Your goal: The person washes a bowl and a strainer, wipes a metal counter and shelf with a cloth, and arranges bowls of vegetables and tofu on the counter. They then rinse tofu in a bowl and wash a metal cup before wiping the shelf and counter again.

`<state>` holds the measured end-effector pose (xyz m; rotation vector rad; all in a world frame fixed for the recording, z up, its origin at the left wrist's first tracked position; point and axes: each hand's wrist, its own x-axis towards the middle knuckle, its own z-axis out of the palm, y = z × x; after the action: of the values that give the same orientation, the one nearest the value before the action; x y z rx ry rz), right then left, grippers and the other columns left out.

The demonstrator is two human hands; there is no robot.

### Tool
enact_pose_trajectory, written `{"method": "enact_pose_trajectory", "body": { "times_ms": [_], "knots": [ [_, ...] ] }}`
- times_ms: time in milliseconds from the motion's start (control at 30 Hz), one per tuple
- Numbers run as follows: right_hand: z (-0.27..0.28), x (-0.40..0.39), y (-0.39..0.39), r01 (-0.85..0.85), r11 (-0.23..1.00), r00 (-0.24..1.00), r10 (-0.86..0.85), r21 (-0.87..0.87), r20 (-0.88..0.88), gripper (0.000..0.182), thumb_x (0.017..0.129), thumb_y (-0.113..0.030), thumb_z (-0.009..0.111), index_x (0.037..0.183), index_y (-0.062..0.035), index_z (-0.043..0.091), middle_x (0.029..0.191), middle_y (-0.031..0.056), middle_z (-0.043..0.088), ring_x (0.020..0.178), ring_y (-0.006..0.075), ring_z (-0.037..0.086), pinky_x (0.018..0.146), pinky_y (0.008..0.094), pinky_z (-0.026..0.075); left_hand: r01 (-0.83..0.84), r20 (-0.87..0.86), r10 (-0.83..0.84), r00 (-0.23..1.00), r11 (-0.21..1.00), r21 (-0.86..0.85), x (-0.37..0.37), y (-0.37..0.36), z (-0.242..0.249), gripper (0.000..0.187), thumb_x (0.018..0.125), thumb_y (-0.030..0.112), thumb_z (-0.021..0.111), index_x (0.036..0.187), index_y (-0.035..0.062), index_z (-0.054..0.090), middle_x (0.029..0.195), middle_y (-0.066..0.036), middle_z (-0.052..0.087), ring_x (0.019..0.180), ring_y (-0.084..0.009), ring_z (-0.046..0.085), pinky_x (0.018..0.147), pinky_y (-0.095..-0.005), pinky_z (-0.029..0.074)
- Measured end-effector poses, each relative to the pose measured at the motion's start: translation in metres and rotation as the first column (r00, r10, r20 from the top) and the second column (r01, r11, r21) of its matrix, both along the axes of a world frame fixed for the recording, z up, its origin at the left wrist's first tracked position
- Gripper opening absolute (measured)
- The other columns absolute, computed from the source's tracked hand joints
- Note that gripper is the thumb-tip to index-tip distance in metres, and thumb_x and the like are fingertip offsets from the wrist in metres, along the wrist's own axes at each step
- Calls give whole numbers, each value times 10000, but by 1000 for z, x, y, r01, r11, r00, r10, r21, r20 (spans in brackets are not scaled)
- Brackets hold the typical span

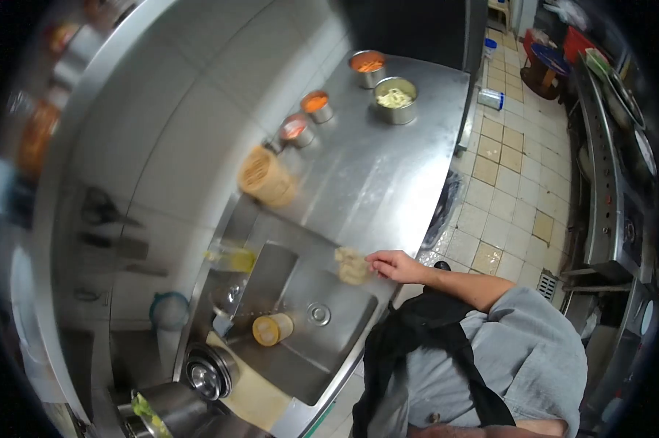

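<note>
My right hand reaches out over the near edge of the steel sink, fingers closed on a crumpled beige cloth. The cloth hangs by the sink's corner, beside the steel counter; it is slightly blurred. In the basin lies a jar with a yellow rim, apart from my hand. Behind the basin stands a bottle of yellow-green liquid. My left hand does not show.
Metal containers of chopped orange food and pale green pieces stand on the counter, near a bundle of sticks. Stacked steel bowls sit beside the sink. A stove lines the tiled floor's other side.
</note>
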<state>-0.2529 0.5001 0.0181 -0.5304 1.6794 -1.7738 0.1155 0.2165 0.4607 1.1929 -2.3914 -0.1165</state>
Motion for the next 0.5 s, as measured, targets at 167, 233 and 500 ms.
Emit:
{"method": "enact_pose_trajectory", "body": {
  "times_ms": [167,233,500],
  "knots": [
    [-17,-66,118,175,985,985,-175,3,14,280,1022,-140,537,1265,-23,612,966,39,702,742,84,630,690,250,543,167,27,-177,984,963,209,-91,50,-43,264,851,96,636,1080,-33,655,911,-94,702,839,-187,651,739,-333,512],
    [-21,-85,168,237,971,970,-238,19,54,280,1029,-143,528,1272,-28,608,980,36,701,760,75,629,698,246,545,250,-25,-259,966,899,360,-118,52,-68,260,853,94,634,1078,-34,655,913,-92,703,838,-185,651,740,-332,512],
    [-46,-104,263,599,793,772,-608,109,184,298,1024,-121,527,1290,4,574,962,60,684,716,100,615,636,261,534,572,144,-639,756,751,329,-290,106,-173,338,721,102,696,1050,25,713,907,-193,697,882,-390,630,828,-412,461]
  ]
}}
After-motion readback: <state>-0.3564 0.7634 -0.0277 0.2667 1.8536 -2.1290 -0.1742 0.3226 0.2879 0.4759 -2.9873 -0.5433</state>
